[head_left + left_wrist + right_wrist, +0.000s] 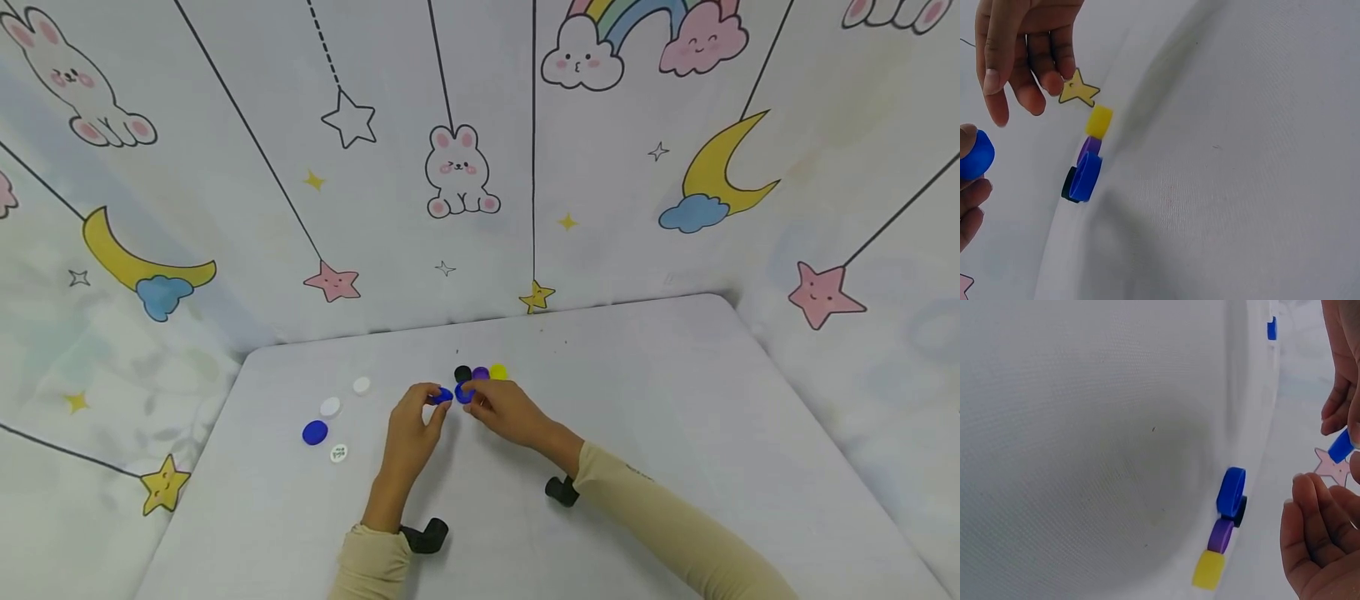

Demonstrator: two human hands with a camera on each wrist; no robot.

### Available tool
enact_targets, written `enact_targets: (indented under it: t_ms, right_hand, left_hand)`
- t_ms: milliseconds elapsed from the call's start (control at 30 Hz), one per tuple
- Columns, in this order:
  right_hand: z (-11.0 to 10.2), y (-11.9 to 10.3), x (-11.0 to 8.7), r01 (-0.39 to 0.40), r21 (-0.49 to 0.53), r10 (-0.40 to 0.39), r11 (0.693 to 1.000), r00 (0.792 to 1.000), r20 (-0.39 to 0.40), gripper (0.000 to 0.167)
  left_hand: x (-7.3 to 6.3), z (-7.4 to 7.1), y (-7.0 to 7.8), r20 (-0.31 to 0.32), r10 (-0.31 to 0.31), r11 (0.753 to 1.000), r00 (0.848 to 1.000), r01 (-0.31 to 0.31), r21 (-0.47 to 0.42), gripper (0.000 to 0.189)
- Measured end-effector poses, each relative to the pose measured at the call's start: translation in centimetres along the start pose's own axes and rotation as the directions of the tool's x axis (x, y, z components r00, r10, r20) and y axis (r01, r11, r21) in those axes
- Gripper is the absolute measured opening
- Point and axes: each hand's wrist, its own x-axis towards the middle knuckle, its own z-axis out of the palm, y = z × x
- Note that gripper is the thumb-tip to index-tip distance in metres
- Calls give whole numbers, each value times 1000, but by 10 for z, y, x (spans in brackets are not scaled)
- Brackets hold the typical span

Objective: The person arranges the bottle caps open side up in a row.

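Note:
In the head view my left hand (411, 432) pinches a blue bottle cap (443, 396) between thumb and fingers; the left wrist view shows that cap (977, 156) at its left edge. My right hand (512, 412) is just to the right, its fingers loosely bent and nothing between them in the left wrist view. Under its fingertips in the head view lies a second blue cap (462, 394). Behind that cap a black cap (462, 372), a purple cap (481, 372) and a yellow cap (498, 372) form a close row.
On the left of the white table (675, 400) lie another blue cap (315, 432), two plain white caps (330, 407) and a white disc (339, 453) with dark print. A cloth wall with printed rabbits and stars rises behind the table. Black camera mounts (426, 536) sit at both wrists.

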Motion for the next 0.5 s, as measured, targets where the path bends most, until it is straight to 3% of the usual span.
enact_targets:
  t_ms: [167,500]
  right_hand:
    - [-4,0,1,21,2,-21,1000,1000,10,27]
    - [-8,8,1,72,45,-73,996,997,33,25]
  left_hand:
    - [2,2,3,11,50,998,999,-50,-25,24]
    - [5,8,6,25,81,990,996,-77,-120,21]
